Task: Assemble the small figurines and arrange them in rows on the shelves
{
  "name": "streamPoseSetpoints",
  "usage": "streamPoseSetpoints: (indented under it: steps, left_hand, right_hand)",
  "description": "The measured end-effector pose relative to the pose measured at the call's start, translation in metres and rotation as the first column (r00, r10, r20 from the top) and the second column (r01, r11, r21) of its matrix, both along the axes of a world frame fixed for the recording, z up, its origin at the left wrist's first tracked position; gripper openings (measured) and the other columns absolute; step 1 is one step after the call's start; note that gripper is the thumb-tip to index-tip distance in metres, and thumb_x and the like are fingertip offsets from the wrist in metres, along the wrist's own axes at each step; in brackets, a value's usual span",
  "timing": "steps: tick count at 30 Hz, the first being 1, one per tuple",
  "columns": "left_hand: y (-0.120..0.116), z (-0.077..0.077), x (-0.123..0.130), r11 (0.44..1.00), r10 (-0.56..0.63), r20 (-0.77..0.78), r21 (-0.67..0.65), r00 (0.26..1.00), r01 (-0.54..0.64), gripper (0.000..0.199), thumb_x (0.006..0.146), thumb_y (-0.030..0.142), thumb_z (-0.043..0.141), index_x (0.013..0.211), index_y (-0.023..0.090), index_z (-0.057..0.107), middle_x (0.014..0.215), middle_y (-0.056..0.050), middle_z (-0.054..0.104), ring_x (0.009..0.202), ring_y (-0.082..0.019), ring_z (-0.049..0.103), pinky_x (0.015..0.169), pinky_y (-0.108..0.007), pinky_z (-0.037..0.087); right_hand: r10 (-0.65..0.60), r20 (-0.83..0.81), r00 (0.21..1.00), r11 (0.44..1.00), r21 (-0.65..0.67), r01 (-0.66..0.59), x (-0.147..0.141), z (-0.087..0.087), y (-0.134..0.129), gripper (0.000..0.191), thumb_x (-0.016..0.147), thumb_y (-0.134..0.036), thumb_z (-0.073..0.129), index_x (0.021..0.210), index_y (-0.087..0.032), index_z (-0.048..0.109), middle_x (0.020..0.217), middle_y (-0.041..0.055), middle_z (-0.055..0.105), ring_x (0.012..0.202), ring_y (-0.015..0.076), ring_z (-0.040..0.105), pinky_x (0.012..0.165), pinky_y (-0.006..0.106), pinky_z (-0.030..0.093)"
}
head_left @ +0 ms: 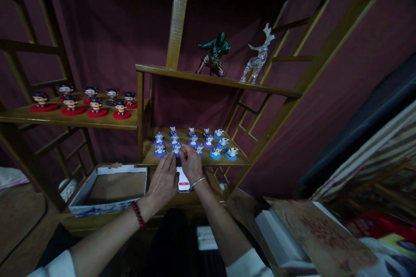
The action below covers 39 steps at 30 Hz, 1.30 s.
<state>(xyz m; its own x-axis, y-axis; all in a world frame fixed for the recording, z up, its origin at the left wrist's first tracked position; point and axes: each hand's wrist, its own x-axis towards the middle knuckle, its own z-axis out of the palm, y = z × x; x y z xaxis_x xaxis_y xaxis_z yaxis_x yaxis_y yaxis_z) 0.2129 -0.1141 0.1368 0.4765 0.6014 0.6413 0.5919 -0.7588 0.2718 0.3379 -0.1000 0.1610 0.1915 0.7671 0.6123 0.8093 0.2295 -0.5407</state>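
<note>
Small purple-based figurines stand in rows on the lower middle shelf, with blue-based figurines to their right. My left hand lies at the shelf's front edge, fingers stretched out beside each other just below a front-row purple figurine. My right hand reaches over the edge between that figurine and another purple one. Its fingertips are bent together in a pinch; what they hold, if anything, is hidden. A lit phone lies below, between my wrists.
Left of my arms sits an open shallow box. Red-based figurines fill the left shelf. A green-clad crouching figure and a clear deer stand on the upper shelf. Boxes lie at lower right.
</note>
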Motion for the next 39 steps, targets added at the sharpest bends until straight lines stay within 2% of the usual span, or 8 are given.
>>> streamPoseSetpoints:
  steps: [4,7,10,14,20,27,32,39]
  left_hand:
    - [0.000,-0.001,0.000,1.000,0.007,-0.016,0.005,1.000,-0.007,0.047,0.077,0.013,0.039,0.122,-0.002,0.041,0.130,-0.023,0.038,0.126,-0.029,0.026,0.100,-0.047,0.032]
    - [0.001,-0.003,0.001,1.000,-0.007,-0.003,0.014,1.000,0.007,0.048,0.076,0.010,0.040,0.123,0.001,0.039,0.132,-0.021,0.036,0.128,-0.029,0.022,0.100,-0.048,0.032]
    - [0.002,-0.006,0.000,1.000,-0.021,0.017,0.019,1.000,0.021,0.052,0.074,0.007,0.039,0.126,0.004,0.037,0.134,-0.019,0.034,0.130,-0.028,0.018,0.101,-0.049,0.031]
    - [0.003,-0.007,-0.003,0.999,-0.045,-0.003,0.026,0.999,0.046,0.056,0.073,0.005,0.037,0.129,0.003,0.033,0.135,-0.019,0.033,0.131,-0.025,0.015,0.102,-0.047,0.030]
    - [0.003,-0.007,-0.007,0.997,-0.029,-0.106,0.067,0.994,0.037,0.057,0.070,-0.001,0.034,0.127,-0.001,0.035,0.135,-0.021,0.032,0.131,-0.027,0.016,0.102,-0.045,0.030]
    - [0.000,-0.001,-0.010,0.996,-0.026,-0.170,0.075,0.985,0.039,0.058,0.067,-0.004,0.032,0.125,-0.003,0.037,0.135,-0.022,0.032,0.130,-0.027,0.018,0.101,-0.043,0.031]
    - [-0.002,0.003,-0.010,0.997,-0.011,-0.185,0.076,0.983,0.025,0.055,0.069,-0.003,0.032,0.124,-0.004,0.039,0.134,-0.023,0.034,0.130,-0.027,0.020,0.101,-0.042,0.032]
    - [-0.004,0.004,-0.009,0.997,0.027,-0.224,0.082,0.974,-0.009,0.061,0.065,-0.005,0.032,0.125,-0.003,0.037,0.135,-0.022,0.032,0.130,-0.026,0.018,0.102,-0.042,0.030]
  right_hand:
    - [-0.040,0.126,0.991,0.999,0.021,0.038,0.000,0.010,-0.006,0.036,0.078,-0.011,0.037,0.109,-0.014,0.055,0.098,0.0115,0.061,0.093,0.0207,0.055,0.084,0.036,0.044]
    - [-0.069,0.226,0.972,0.997,0.057,0.058,0.003,0.029,-0.007,0.039,0.079,-0.008,0.035,0.112,-0.014,0.054,0.103,0.0131,0.059,0.096,0.0221,0.053,0.087,0.038,0.041]
    - [-0.018,0.280,0.960,0.999,0.045,0.006,0.008,0.054,0.001,0.036,0.080,-0.010,0.036,0.110,-0.014,0.056,0.098,0.0109,0.062,0.095,0.0210,0.054,0.088,0.035,0.040]
    - [0.107,0.393,0.913,0.994,-0.078,-0.083,0.016,0.074,0.025,0.033,0.078,-0.013,0.047,0.108,-0.020,0.058,0.099,0.0065,0.064,0.094,0.0191,0.056,0.086,0.031,0.041]
    - [0.279,0.454,0.846,0.945,-0.288,-0.157,0.018,0.078,0.060,0.034,0.071,-0.017,0.060,0.105,-0.022,0.062,0.099,0.0043,0.065,0.092,0.0183,0.059,0.083,0.027,0.043]
    - [0.338,0.433,0.836,0.869,-0.485,-0.100,0.020,0.084,0.083,0.031,0.063,-0.019,0.068,0.094,-0.027,0.067,0.087,-0.0009,0.068,0.081,0.0159,0.062,0.073,0.022,0.045]
    - [0.349,0.455,0.819,0.843,-0.535,-0.061,0.022,0.083,0.089,0.034,0.060,-0.022,0.071,0.093,-0.027,0.068,0.081,-0.0014,0.068,0.074,0.0144,0.061,0.067,0.019,0.044]
    - [0.379,0.520,0.766,0.811,-0.585,-0.004,0.022,0.085,0.089,0.039,0.064,-0.026,0.067,0.102,-0.021,0.064,0.090,0.0037,0.067,0.082,0.0161,0.060,0.069,0.019,0.042]
